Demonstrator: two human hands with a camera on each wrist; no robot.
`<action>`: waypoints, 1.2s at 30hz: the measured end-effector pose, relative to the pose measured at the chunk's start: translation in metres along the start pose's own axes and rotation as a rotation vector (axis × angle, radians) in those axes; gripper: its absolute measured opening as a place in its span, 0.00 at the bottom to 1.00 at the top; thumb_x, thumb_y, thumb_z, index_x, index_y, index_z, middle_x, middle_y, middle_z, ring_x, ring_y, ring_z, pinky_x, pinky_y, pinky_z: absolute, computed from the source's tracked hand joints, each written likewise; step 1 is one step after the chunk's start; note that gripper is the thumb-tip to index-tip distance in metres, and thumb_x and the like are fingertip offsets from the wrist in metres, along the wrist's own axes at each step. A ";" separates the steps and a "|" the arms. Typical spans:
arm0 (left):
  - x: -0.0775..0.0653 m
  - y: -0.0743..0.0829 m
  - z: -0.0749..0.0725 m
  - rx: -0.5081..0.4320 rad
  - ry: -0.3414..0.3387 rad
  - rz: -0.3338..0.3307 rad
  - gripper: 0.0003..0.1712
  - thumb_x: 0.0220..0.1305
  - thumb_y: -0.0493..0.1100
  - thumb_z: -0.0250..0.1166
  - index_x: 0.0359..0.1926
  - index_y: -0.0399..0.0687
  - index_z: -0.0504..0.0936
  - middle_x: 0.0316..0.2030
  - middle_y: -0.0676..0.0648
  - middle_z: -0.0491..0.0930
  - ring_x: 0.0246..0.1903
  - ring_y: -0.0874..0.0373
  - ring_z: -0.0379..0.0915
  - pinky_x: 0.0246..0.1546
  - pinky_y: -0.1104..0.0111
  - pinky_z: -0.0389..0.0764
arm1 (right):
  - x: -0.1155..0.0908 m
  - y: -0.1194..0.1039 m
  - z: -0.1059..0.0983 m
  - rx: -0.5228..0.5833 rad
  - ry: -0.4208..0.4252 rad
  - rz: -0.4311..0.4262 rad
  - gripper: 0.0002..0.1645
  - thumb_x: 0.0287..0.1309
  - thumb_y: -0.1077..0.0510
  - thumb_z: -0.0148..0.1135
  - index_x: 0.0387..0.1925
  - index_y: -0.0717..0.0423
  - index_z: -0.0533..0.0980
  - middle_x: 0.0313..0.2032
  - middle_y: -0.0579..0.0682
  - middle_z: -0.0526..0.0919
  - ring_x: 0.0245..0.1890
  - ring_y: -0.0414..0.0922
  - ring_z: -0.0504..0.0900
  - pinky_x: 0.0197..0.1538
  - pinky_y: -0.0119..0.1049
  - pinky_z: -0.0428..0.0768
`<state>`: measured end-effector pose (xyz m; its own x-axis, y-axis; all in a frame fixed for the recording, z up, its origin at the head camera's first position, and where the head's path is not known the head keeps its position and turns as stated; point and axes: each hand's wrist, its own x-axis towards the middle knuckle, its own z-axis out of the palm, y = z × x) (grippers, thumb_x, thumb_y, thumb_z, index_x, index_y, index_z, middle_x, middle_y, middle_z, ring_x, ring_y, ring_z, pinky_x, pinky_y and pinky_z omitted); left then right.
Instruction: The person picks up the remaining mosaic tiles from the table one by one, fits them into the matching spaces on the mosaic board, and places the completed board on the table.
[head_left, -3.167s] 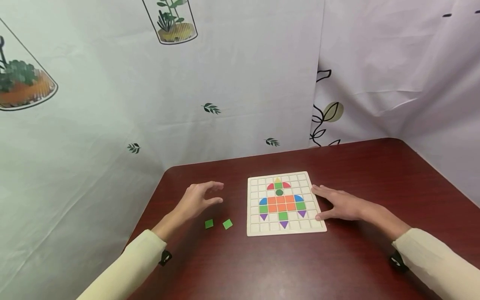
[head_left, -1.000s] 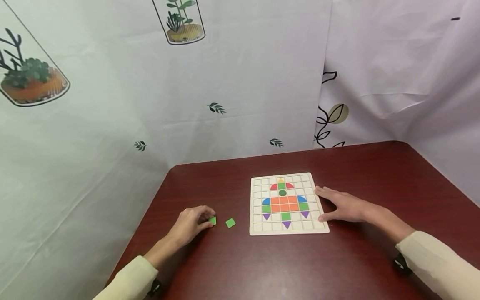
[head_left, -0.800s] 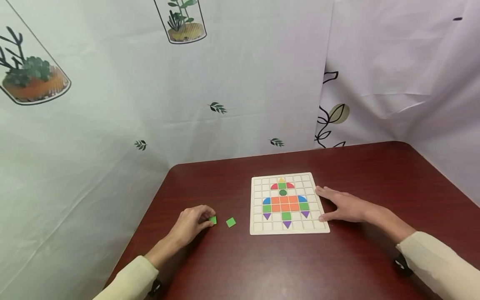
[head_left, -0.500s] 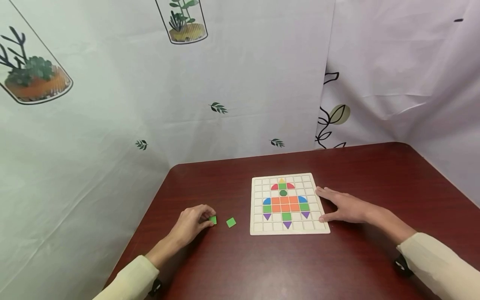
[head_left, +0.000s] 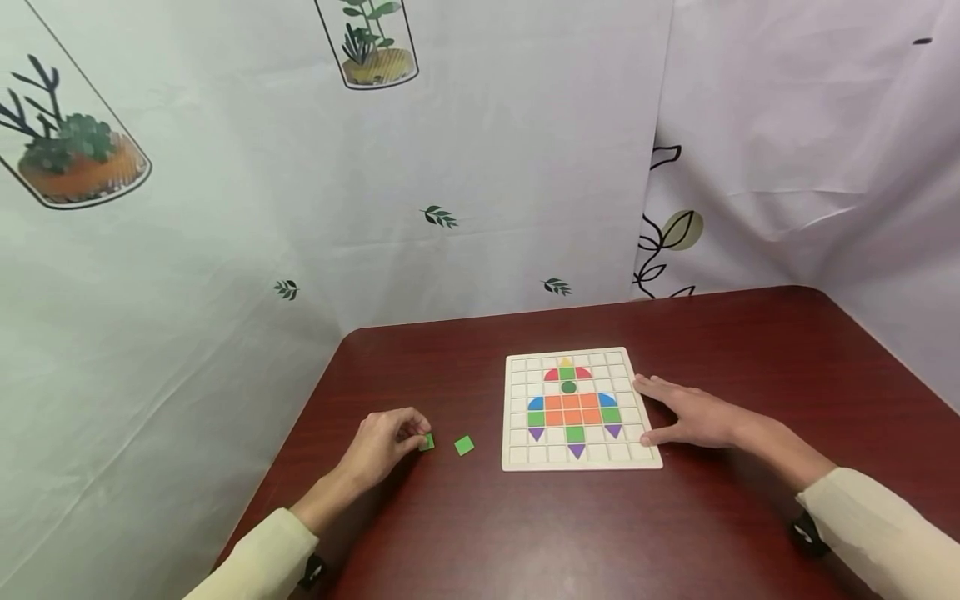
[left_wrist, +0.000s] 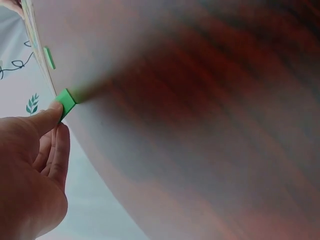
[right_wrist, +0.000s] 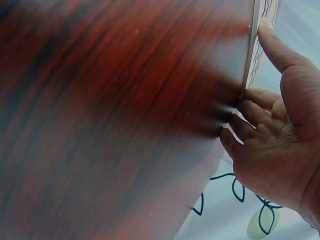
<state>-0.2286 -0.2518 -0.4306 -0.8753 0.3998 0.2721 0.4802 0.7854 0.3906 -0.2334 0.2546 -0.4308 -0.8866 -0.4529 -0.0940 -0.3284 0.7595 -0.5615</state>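
Observation:
My left hand (head_left: 381,446) pinches a small green square tile (left_wrist: 65,103) between thumb and fingers. In the left wrist view that tile is tilted, one corner close to the tabletop. Just right of it lies a second green tile (head_left: 464,445), flat on the table. A cream pegless grid board (head_left: 525,455) carries coloured pieces: orange and green squares, purple and yellow triangles, red and blue quarter-rounds, a dark green circle. My right hand (head_left: 693,415) rests at the board's right side, thumb on its edge and fingers spread on the table beside it.
The dark red-brown table (head_left: 570,533) has rounded far corners. Behind it and on both sides hangs a pale cloth (head_left: 487,150) printed with plants and leaves. Cream sleeves and dark wrist straps cover both forearms.
My left hand has come down from above the table to the left green tile and pinched it, now tipping it slightly. The right hand stays at the board; the view shifts a little.

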 end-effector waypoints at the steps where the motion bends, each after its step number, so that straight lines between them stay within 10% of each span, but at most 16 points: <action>1: 0.001 0.000 -0.001 -0.008 -0.003 -0.004 0.12 0.59 0.36 0.81 0.37 0.54 0.87 0.32 0.62 0.85 0.32 0.69 0.82 0.36 0.71 0.85 | 0.000 0.000 0.000 0.001 0.000 0.001 0.65 0.57 0.34 0.77 0.81 0.65 0.58 0.79 0.71 0.57 0.78 0.72 0.53 0.68 0.73 0.65; 19: 0.044 0.016 -0.027 -0.057 0.048 0.044 0.10 0.60 0.34 0.80 0.39 0.50 0.88 0.31 0.60 0.86 0.32 0.67 0.83 0.38 0.69 0.86 | 0.000 0.002 -0.001 -0.011 0.005 0.000 0.66 0.56 0.33 0.78 0.81 0.65 0.58 0.78 0.71 0.57 0.78 0.72 0.54 0.68 0.73 0.66; 36: 0.098 0.046 -0.019 -0.082 0.014 0.106 0.08 0.63 0.36 0.78 0.40 0.51 0.88 0.33 0.59 0.86 0.34 0.67 0.84 0.40 0.66 0.86 | 0.001 0.001 0.001 -0.010 0.006 -0.001 0.65 0.56 0.33 0.77 0.81 0.64 0.59 0.79 0.70 0.58 0.78 0.72 0.54 0.68 0.73 0.65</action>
<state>-0.2911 -0.1857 -0.3698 -0.8188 0.4711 0.3280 0.5734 0.6975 0.4297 -0.2341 0.2545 -0.4322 -0.8879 -0.4514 -0.0886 -0.3327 0.7633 -0.5537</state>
